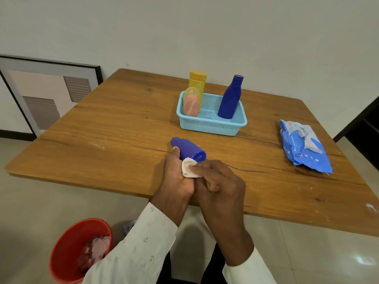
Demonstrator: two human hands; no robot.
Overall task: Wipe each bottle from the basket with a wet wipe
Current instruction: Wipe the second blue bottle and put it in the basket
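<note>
Left hand curls around the small blue bottle, which lies tipped over near the table's front edge, long axis running from cap at far left to flat base at near right. Right hand pinches a folded white wipe against that base, fingers bent tight. Back in the light blue basket near the far edge stand a tall blue bottle, a yellow bottle and a pink one. The wipes pack lies by the right edge.
</note>
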